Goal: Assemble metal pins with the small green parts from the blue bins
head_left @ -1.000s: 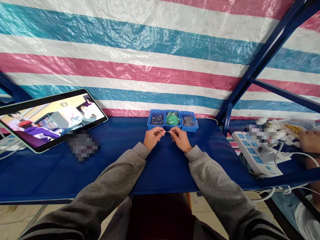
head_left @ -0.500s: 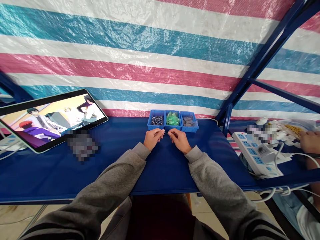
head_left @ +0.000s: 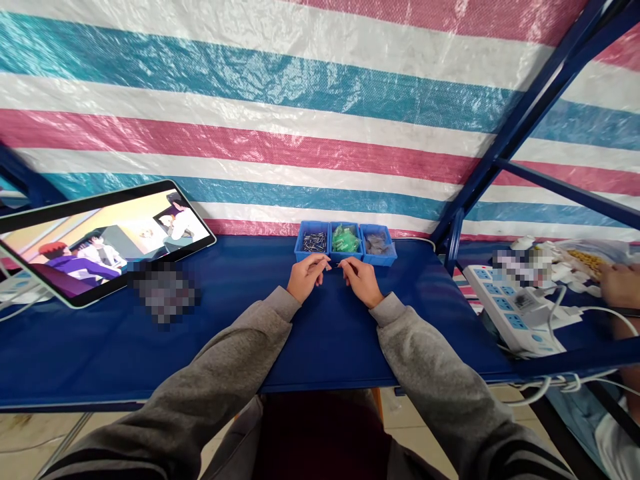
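Observation:
My left hand (head_left: 307, 277) and my right hand (head_left: 360, 279) rest on the blue table cover (head_left: 325, 333), fingertips pinched and facing each other. A tiny thin metal piece (head_left: 334, 266) spans the small gap between them; which hand grips what part I cannot make out. Just behind the hands stand three small blue bins: one with dark metal pins (head_left: 314, 241), one with green pieces (head_left: 345, 239), one with grey pieces (head_left: 377, 243). Both arms wear grey sleeves.
A tablet (head_left: 95, 240) playing a cartoon leans at the left, with a blurred object (head_left: 163, 292) beside it. On the right are a white power strip (head_left: 510, 303) with cables, a blue metal frame post (head_left: 453, 243), and another person's hand (head_left: 617, 283).
The hands have barely moved; the fingertips have shifted slightly around the thin piece. The picture on the tablet has changed.

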Motion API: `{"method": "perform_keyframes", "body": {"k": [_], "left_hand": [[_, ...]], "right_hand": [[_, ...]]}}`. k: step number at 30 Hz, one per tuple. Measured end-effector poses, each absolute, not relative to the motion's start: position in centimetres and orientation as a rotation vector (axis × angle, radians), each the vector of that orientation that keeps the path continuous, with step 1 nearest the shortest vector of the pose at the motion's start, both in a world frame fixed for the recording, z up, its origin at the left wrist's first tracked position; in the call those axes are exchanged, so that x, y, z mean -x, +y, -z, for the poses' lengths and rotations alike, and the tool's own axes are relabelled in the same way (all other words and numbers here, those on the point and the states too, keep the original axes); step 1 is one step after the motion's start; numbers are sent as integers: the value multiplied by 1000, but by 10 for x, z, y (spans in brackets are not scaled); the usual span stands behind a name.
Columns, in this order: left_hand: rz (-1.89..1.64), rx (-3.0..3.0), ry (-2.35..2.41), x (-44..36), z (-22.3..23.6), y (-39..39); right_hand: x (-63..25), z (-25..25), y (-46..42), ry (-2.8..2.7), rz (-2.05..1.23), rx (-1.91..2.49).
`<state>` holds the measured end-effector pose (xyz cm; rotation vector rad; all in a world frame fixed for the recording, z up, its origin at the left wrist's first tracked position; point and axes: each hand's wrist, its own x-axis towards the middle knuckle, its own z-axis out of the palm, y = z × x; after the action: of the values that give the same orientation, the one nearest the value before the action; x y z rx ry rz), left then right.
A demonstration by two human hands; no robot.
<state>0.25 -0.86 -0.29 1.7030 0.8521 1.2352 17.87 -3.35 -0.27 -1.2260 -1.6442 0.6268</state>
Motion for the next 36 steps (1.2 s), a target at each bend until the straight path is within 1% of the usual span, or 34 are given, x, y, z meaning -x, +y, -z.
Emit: {"method": "perform_keyframes", "body": {"k": [6, 13, 21, 27, 36], "left_hand": [[-1243, -1899, 957, -1, 2, -8], [-1141, -1797, 941, -2, -1, -12], [-1119, -1720, 930, -2, -3, -13], [-1248, -1750, 923, -3, 1, -10], [-1299, -1745, 934, -3, 4, -8]], "right_hand": [[-180, 0, -34, -1580, -570, 1224], [-176, 5, -35, -1764, -647, 1092], [-177, 7, -33, -1826, -726, 1086], [-178, 3, -34, -1803, -671, 1140], [-178, 1, -34, -1721, -662, 1201]]}}
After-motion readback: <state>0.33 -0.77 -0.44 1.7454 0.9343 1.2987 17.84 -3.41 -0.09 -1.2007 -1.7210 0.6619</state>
